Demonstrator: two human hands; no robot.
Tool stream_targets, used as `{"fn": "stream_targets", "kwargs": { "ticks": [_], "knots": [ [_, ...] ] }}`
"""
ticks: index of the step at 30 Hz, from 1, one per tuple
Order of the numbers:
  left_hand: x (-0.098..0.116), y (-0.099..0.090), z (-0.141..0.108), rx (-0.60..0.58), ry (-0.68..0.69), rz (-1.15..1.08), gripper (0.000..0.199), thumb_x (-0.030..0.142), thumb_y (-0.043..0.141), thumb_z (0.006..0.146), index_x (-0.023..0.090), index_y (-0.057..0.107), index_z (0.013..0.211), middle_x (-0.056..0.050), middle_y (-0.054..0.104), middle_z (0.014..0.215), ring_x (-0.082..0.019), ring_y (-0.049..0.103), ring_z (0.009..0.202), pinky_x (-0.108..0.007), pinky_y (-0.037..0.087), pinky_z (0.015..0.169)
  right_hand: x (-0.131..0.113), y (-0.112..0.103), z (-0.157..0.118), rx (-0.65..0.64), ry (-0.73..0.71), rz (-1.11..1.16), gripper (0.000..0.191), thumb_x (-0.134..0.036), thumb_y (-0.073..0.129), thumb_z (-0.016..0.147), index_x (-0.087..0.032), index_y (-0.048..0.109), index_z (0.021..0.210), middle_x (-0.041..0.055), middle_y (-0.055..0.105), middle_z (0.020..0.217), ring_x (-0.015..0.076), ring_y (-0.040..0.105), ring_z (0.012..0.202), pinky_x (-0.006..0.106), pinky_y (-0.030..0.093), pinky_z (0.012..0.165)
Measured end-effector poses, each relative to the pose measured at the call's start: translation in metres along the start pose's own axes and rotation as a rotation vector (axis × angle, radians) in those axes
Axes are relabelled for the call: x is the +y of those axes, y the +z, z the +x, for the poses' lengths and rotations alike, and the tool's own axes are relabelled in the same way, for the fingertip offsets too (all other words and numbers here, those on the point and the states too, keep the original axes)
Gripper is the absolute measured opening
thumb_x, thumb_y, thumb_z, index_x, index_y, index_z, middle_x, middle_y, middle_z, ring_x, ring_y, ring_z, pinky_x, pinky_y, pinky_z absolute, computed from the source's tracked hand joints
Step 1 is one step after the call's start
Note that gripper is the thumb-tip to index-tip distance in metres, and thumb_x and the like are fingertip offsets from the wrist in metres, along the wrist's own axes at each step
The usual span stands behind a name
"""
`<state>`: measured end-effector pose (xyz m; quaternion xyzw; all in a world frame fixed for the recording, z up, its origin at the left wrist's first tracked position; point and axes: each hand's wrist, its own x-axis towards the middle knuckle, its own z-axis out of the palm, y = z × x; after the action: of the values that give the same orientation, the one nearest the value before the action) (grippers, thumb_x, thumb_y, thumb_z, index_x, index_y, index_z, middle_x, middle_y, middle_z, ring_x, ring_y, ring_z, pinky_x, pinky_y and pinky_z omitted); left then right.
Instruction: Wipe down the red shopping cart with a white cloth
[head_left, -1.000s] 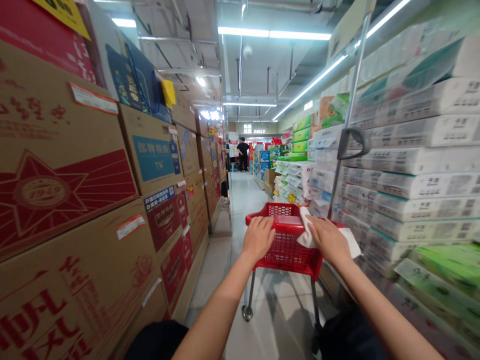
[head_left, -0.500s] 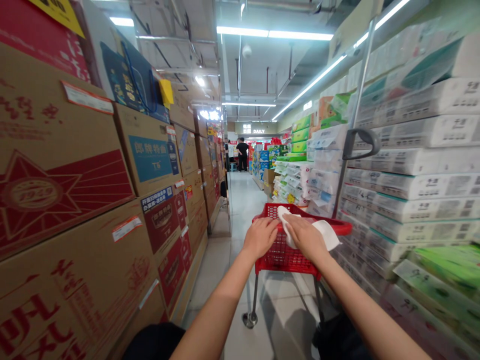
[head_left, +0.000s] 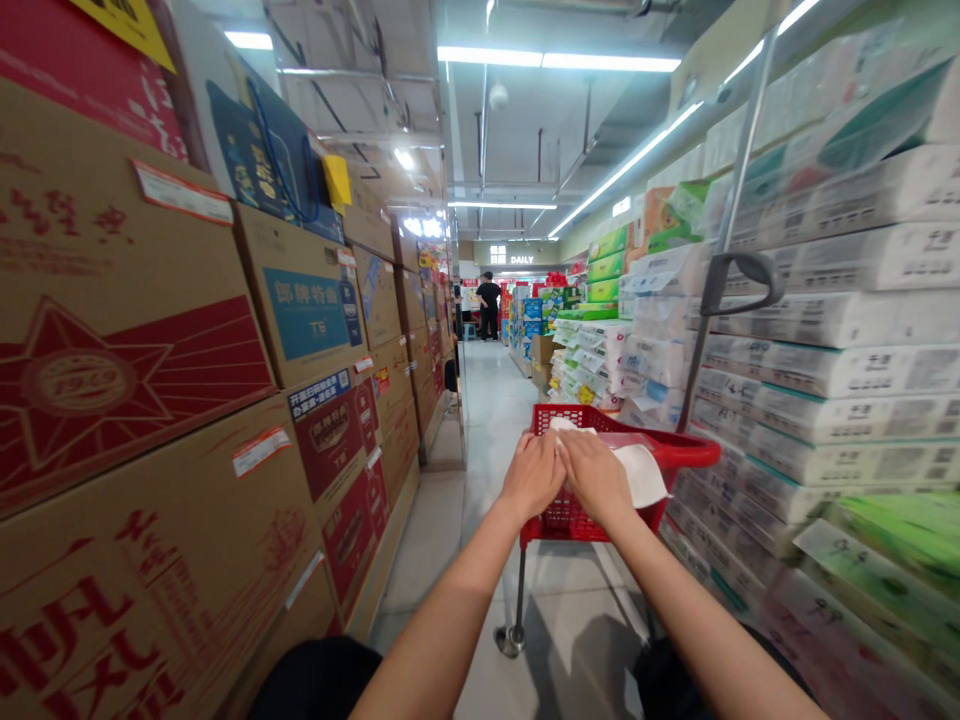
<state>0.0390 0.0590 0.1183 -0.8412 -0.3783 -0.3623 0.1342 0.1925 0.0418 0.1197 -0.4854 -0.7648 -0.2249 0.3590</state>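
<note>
A red plastic shopping basket (head_left: 660,452) with a perforated wall stands in front of me, raised on thin metal legs. My left hand (head_left: 534,472) is closed over its near rim, fingers curled forward and their tips hidden. Against it, thumb side touching, lies my right hand (head_left: 598,472), pressed onto a white wipe (head_left: 643,474) on the same rim. One end of the wipe hangs out to the right of the right hand; another bit shows beyond the fingers. Whether it is paper or cloth I cannot tell.
Printed cardboard cartons (head_left: 127,350) are stacked along the left. White tissue packs (head_left: 840,365) rise on the right, beside a metal pole with a grey handle (head_left: 739,280). A mirrored column (head_left: 450,380) stands past the cartons. Far down the tiled aisle (head_left: 486,385) is a person in black (head_left: 489,305).
My right hand has slid left along the rim with the wipe and now meets my left hand. The view has shifted slightly, moving the basket a little right in the picture.
</note>
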Motion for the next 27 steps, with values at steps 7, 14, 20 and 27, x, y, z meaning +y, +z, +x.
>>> {"fn": "stream_targets", "kwargs": {
  "ticks": [7, 14, 20, 27],
  "knots": [
    [-0.009, -0.001, -0.004, 0.010, -0.012, -0.038, 0.039, 0.019, 0.042, 0.096, 0.019, 0.041, 0.135, -0.009, 0.067, 0.118, -0.024, 0.063, 0.112, -0.046, 0.038, 0.114, 0.080, -0.037, -0.023, -0.018, 0.104, -0.008, 0.050, -0.041, 0.029, 0.105, -0.020, 0.064, 0.135, 0.0106, 0.068, 0.133, 0.0266, 0.061, 0.126, 0.049, 0.044, 0.112],
    [0.011, 0.001, -0.003, 0.004, 0.004, -0.007, 0.047, 0.022, 0.047, 0.093, 0.014, 0.042, 0.138, -0.012, 0.067, 0.115, -0.026, 0.061, 0.112, -0.046, 0.035, 0.116, 0.103, -0.048, -0.032, 0.020, 0.298, -0.066, 0.055, -0.042, 0.024, 0.105, -0.017, 0.068, 0.127, 0.0153, 0.071, 0.126, 0.0298, 0.065, 0.119, 0.050, 0.049, 0.103],
    [0.018, 0.002, 0.000, -0.010, 0.000, -0.019, 0.046, 0.023, 0.045, 0.094, 0.018, 0.040, 0.140, -0.010, 0.067, 0.117, -0.026, 0.062, 0.112, -0.046, 0.038, 0.112, 0.025, -0.014, -0.007, -0.037, 0.017, 0.023, 0.046, -0.036, 0.032, 0.105, -0.020, 0.064, 0.134, 0.0098, 0.066, 0.137, 0.0245, 0.058, 0.130, 0.046, 0.039, 0.116],
    [0.003, -0.001, -0.006, 0.021, 0.038, 0.084, 0.045, 0.023, 0.045, 0.096, 0.012, 0.043, 0.140, -0.012, 0.068, 0.111, -0.025, 0.063, 0.106, -0.043, 0.042, 0.108, 0.086, -0.039, -0.029, -0.034, 0.086, -0.017, 0.050, -0.039, 0.029, 0.106, -0.019, 0.059, 0.141, 0.0092, 0.066, 0.137, 0.0239, 0.059, 0.130, 0.045, 0.042, 0.115]
  ]
}}
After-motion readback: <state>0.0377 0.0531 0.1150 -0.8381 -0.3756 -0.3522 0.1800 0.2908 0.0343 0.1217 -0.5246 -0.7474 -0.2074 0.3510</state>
